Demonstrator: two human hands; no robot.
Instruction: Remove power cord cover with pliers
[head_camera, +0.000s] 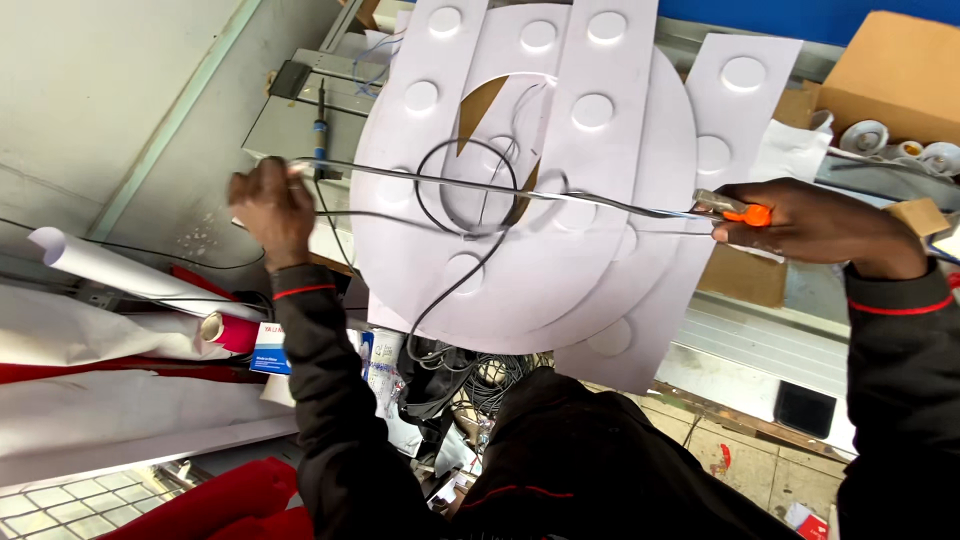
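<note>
Between the two hands, one thin wire runs taut above the white panels, stretched apparently to keep it straight. Left hand pinches its end in a closed grip; right hand clamps one orange-handled tool onto it. About five overlapping panels cover the desk.

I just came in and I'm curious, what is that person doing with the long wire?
A person stretches a long thin wire between both hands. The left hand grips one end, and the right hand holds an orange-handled tool at the other end. Under the wire lie white plastic sheets with round bumps, and a black cable loops across them.
</note>
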